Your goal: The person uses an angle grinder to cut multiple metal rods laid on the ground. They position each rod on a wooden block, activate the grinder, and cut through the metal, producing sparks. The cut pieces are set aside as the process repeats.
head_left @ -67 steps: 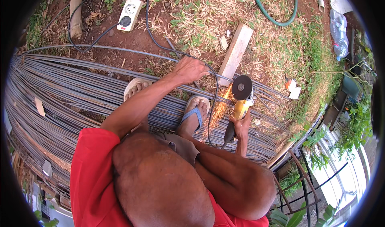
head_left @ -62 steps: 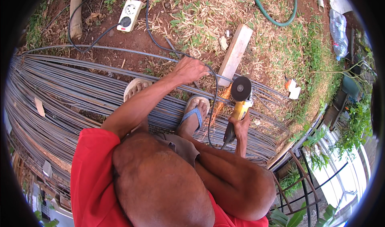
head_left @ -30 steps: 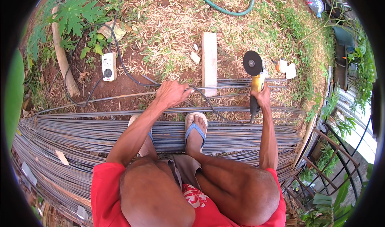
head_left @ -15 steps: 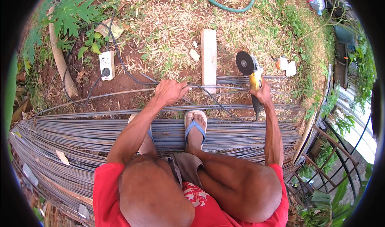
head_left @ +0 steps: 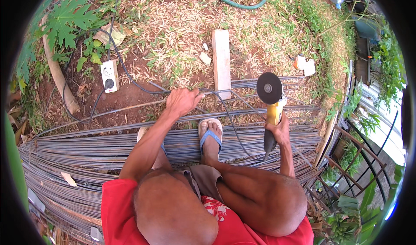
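My right hand (head_left: 279,130) is wrapped round the body of a yellow and black angle grinder (head_left: 274,112). Its dark round cutting disc (head_left: 269,88) faces upward, above several steel rods and apart from the wooden block. My left hand (head_left: 183,101) is closed round a thin steel rod (head_left: 130,107) that runs off to the left; the fingers hide part of it. The grinder's black cord (head_left: 232,120) passes by the left fingers and curves down to the tool. Just right of that hand stretches a pale wooden block (head_left: 221,63), lying on the ground with rods at its near end.
A large bundle of steel rods (head_left: 86,147) spreads under my sandalled feet. At left, a white power strip (head_left: 109,75) with a plug in it lies on soil near a stick (head_left: 59,72). A green hose (head_left: 242,5) curves at the far side. Rusty metal frames (head_left: 359,158) stand at right.
My right hand has brought the grinder nearer to me and slightly left, and its disc has turned to face up more fully. The left hand keeps its grip on the rod.
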The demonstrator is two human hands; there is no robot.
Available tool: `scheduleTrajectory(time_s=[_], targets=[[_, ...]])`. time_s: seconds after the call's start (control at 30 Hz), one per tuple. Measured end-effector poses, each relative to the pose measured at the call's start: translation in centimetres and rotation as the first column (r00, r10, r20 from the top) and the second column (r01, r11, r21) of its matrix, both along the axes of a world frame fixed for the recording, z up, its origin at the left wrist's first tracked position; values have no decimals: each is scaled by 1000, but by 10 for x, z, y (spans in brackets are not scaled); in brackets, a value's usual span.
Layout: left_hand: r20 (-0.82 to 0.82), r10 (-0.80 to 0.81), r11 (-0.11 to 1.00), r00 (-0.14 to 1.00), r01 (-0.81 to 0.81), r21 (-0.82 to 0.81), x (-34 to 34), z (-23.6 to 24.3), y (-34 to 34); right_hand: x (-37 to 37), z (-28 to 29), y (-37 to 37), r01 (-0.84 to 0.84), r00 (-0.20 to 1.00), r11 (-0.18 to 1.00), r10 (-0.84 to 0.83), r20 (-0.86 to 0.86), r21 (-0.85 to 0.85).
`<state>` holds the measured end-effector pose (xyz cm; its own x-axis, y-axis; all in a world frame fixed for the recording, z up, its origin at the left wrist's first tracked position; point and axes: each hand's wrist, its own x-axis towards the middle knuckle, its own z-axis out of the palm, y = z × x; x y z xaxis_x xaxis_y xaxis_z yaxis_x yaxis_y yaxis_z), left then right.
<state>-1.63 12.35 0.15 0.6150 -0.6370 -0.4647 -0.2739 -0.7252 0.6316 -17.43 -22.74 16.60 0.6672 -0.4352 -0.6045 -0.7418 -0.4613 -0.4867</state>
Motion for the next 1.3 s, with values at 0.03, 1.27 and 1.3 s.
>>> scheduleTrajectory(time_s=[0.03,1.27,1.3], targets=[[-6,14,1000,1000,-14,5,-1,3,0,-9,3,15,66,998,998,-66,12,-15],[58,94,993,994,-89,-80,-20,5,0,76,-42,-145,-446,895,861,435,-99,-245],[29,87,994,996,-85,-71,-18,7,0,74,-42,-147,-432,902,871,423,-87,-233]])
